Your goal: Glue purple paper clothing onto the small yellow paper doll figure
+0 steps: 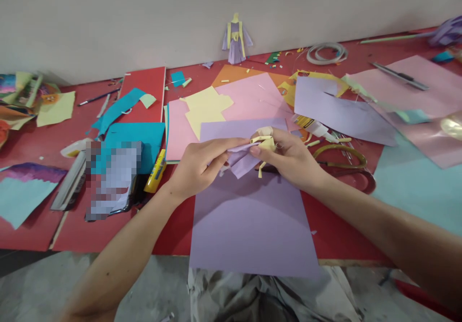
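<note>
A small folded paper piece (243, 164), purple with yellow strips, is held over a large purple sheet (252, 225). My left hand (197, 165) pinches its purple end between thumb and fingers. The yellow end sits in my right hand (294, 156), thumb on top, with a whitish wrap around one finger. Part of the piece is hidden by my fingers. A purple and yellow paper doll (236, 43) leans upright against the wall behind.
Left of my hands lie a yellow glue stick (155, 172), a phone (117, 182) and a metal ruler-like bar (70, 182). Coloured sheets, a tape ring (341, 156), a coil of clear tubing (327, 53) and a box cutter (400, 76) are spread behind and to the right.
</note>
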The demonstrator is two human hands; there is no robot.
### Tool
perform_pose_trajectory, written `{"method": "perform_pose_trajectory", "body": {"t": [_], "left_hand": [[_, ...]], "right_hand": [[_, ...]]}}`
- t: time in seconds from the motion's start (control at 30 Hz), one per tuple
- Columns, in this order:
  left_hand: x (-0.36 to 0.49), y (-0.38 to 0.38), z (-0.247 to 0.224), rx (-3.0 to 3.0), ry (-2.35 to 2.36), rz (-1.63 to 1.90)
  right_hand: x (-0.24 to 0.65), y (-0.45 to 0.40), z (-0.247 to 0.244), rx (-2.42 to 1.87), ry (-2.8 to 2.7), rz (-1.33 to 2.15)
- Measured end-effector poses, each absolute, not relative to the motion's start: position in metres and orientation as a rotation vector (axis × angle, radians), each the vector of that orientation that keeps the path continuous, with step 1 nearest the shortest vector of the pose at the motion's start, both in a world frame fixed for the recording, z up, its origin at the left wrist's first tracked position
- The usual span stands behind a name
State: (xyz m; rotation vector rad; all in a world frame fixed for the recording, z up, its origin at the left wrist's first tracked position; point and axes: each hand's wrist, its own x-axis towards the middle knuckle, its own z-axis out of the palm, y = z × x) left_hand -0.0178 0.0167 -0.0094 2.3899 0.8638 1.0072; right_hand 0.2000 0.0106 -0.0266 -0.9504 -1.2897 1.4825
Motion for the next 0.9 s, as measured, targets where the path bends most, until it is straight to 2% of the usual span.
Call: {"method": "perform_pose_trajectory", "body": {"t": [0.27, 0.5, 0.63, 0.9], "left_hand": [[-0.017, 0.021, -0.009, 2.619, 0.63, 1.142], [-0.019, 0.019, -0.003, 2.506, 0.396, 1.086], [-0.017, 0.016, -0.005, 2.485, 0.39, 0.999], [-0.012, 0.014, -0.014, 2.423, 0.418, 1.074]], "right_hand": [[0.203, 0.012, -0.031, -0.943, -1.201, 1.584], [0.207, 0.014, -0.02, -0.929, -1.086, 1.958], [0.21, 0.016, -0.017, -0.952, -1.121, 2.066], [0.213, 0.018, -0.018, -0.944, -1.105, 2.172]]}}
